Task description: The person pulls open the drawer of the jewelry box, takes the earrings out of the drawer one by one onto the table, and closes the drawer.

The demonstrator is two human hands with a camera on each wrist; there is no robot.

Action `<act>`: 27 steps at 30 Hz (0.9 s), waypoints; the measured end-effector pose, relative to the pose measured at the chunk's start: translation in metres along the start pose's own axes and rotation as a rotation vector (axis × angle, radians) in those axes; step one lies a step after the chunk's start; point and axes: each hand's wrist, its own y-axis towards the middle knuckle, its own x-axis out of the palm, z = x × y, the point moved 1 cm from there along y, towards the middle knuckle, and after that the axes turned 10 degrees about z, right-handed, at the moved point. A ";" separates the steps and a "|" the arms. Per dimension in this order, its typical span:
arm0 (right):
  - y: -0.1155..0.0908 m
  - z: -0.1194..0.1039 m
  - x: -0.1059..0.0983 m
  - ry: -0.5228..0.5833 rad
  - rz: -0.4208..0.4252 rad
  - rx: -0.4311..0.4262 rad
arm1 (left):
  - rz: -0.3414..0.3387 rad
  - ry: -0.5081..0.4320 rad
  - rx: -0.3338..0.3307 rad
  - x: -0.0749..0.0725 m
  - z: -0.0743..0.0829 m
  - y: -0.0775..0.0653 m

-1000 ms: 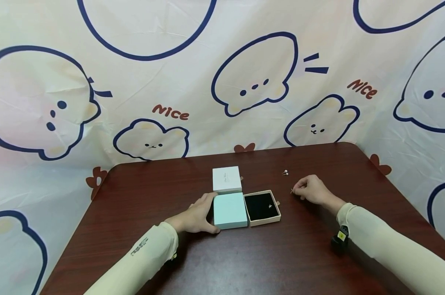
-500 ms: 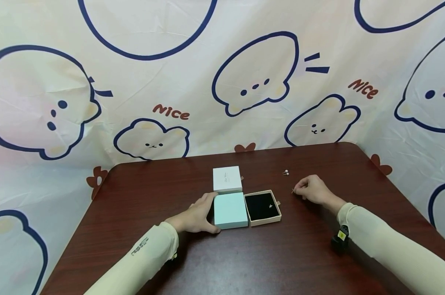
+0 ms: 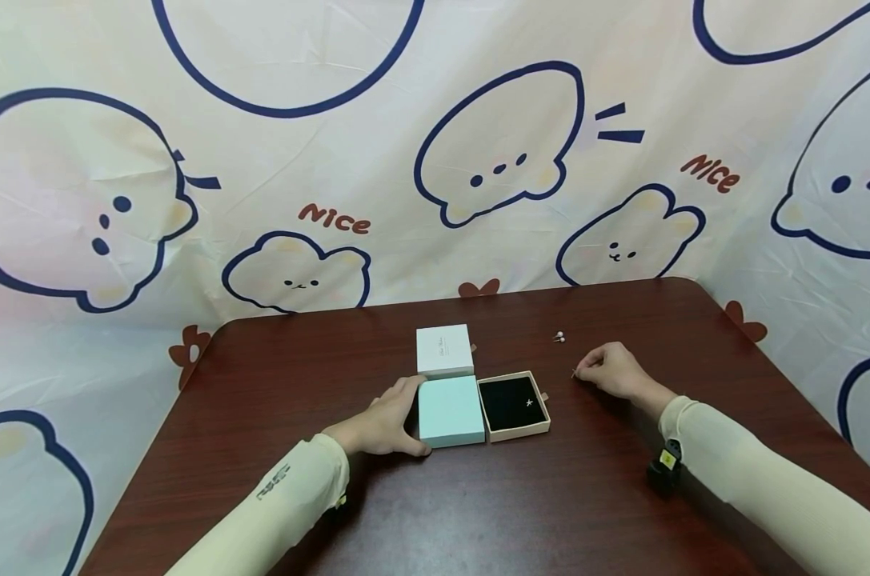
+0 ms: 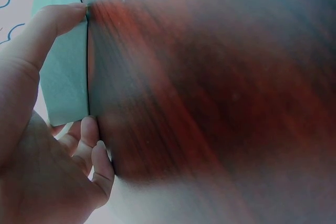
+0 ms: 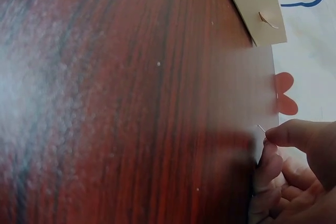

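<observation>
My left hand [image 3: 382, 420] holds a light-blue jewelry box [image 3: 450, 412] from its left side; in the left wrist view the thumb lies along the box's near side [image 4: 65, 72] and the fingers curl at its other end. Close against its right side stands an open drawer tray [image 3: 514, 432] with a black pad [image 3: 505, 404], which bears a small star-shaped earring [image 3: 529, 403]. Farther right, my right hand [image 3: 615, 372] pinches a tiny earring [image 5: 261, 128] between thumb and forefinger, low over the table. Only its thin metal post shows; the rest is hidden by the fingertips.
A white box [image 3: 443, 350] with lettering on top stands right behind the light-blue one. Two small pearl earrings [image 3: 559, 338] lie on the dark wooden table [image 3: 507, 504], behind and left of my right hand. A patterned cloth [image 3: 377, 160] hangs beyond the table's back edge.
</observation>
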 end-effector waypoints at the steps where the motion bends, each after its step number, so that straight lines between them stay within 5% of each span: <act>1: 0.000 0.000 0.000 -0.003 0.001 0.001 | 0.001 0.000 0.002 0.000 0.000 0.000; 27: -0.005 -0.006 0.003 -0.081 0.057 0.033 | 0.002 0.004 0.011 0.000 -0.001 0.000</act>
